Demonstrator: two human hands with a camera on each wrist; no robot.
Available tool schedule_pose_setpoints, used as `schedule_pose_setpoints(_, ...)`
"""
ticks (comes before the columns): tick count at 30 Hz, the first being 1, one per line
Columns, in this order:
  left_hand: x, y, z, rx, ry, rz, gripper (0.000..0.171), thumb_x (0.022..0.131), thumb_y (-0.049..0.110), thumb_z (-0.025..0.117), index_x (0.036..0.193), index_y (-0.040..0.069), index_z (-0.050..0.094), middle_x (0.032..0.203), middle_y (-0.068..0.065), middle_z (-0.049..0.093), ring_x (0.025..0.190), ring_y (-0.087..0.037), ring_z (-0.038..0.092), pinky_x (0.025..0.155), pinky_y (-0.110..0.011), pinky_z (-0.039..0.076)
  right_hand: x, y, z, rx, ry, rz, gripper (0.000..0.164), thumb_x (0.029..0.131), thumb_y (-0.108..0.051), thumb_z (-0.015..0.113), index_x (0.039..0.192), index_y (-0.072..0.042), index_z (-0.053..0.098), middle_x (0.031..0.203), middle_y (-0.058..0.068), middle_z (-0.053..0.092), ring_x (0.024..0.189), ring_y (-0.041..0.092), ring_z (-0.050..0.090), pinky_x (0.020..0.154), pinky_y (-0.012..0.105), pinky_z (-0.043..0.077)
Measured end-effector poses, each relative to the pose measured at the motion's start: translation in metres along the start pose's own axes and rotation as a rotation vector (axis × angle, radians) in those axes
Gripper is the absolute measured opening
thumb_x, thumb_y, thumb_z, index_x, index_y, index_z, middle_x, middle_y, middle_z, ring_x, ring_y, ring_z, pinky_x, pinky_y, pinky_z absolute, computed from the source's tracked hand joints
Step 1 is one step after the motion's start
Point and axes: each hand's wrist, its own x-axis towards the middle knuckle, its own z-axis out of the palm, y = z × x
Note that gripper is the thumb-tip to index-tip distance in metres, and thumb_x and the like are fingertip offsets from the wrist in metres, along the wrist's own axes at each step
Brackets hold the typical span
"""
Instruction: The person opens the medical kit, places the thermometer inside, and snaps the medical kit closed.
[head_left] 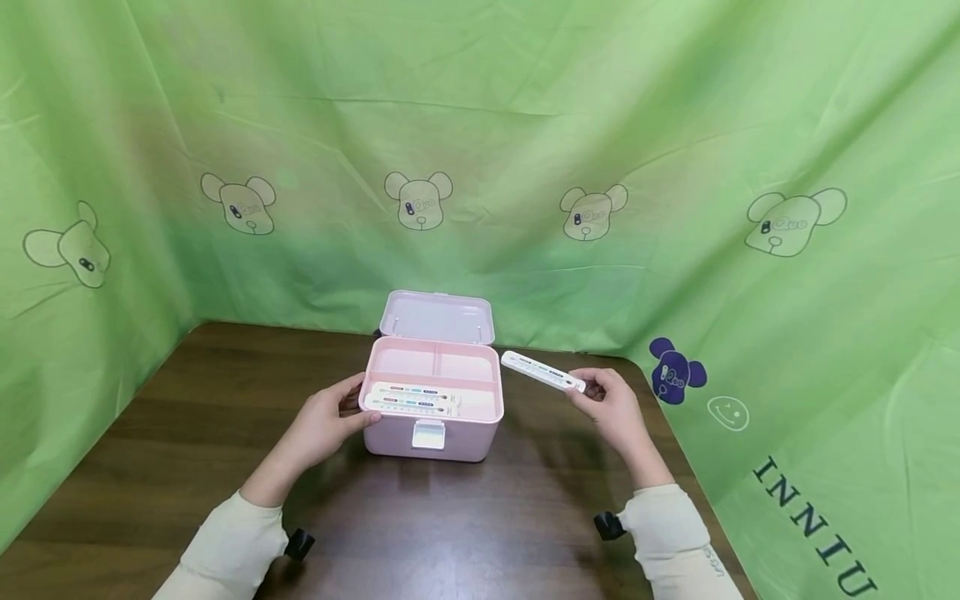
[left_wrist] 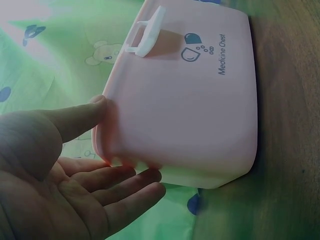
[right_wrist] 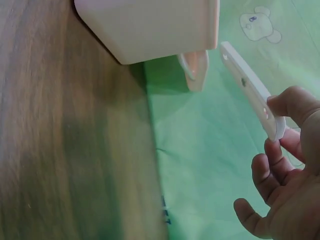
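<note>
A pink medicine box (head_left: 427, 440) stands on the table with its lid (head_left: 438, 318) tipped back; "Medicine Chest" is printed on its front. My left hand (head_left: 330, 417) holds its front left corner, thumb on the front rim and fingers along the side wall. In the left wrist view, the lower fingers of that left hand (left_wrist: 75, 185) stick out past the wall. To the right of the box, my right hand (head_left: 611, 406) pinches one end of a slim white printed case (head_left: 542, 371), raised and tilted. Two similar white cases (head_left: 408, 400) lie side by side in the front compartment.
A divider (head_left: 437, 358) splits the back of the box into two compartments. A white latch (head_left: 429, 434) hangs on its front. The brown wooden table (head_left: 225, 400) meets green printed cloth (head_left: 525, 125) at the back and sides. Black wrist mounts (head_left: 299, 544) sit at both sleeves.
</note>
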Motion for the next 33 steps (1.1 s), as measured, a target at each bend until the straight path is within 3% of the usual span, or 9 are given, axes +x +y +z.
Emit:
schedule_pose_setpoints(16,-0.001,0.001,0.000,0.018,0.000,0.016,0.073,0.093,0.023,0.078,0.153,-0.002,0.043,0.140,-0.021,0.062,0.123,-0.032,0.065,0.096,-0.041,0.058,0.015,-0.026,-0.018,-0.032,-0.163,-0.140,0.026,0.090,-0.014,0.080,0.115,-0.011,0.074,0.106,0.005,0.062,0.095,0.025,0.058,0.079,0.025,0.048)
schedule_pose_setpoints(25,-0.002,0.002,0.000,0.020,-0.001,0.013,0.071,0.094,0.022,0.077,0.152,-0.001,0.045,0.139,-0.021,0.063,0.122,-0.032,0.066,0.096,-0.040,0.058,0.023,-0.039,-0.011,-0.088,-0.249,-0.298,0.027,0.087,-0.012,0.081,0.113,-0.014,0.076,0.099,0.000,0.061,0.095,0.023,0.058,0.085,0.029,0.047)
schedule_pose_setpoints(33,-0.002,0.002,0.001,0.017,0.006,0.026,0.070,0.094,0.022,0.077,0.152,-0.001,0.045,0.139,-0.021,0.063,0.122,-0.032,0.066,0.096,-0.041,0.058,0.036,-0.057,-0.005,-0.090,-0.333,-0.316,0.025,0.088,-0.013,0.081,0.112,-0.015,0.076,0.102,-0.001,0.062,0.096,0.019,0.059,0.084,0.034,0.049)
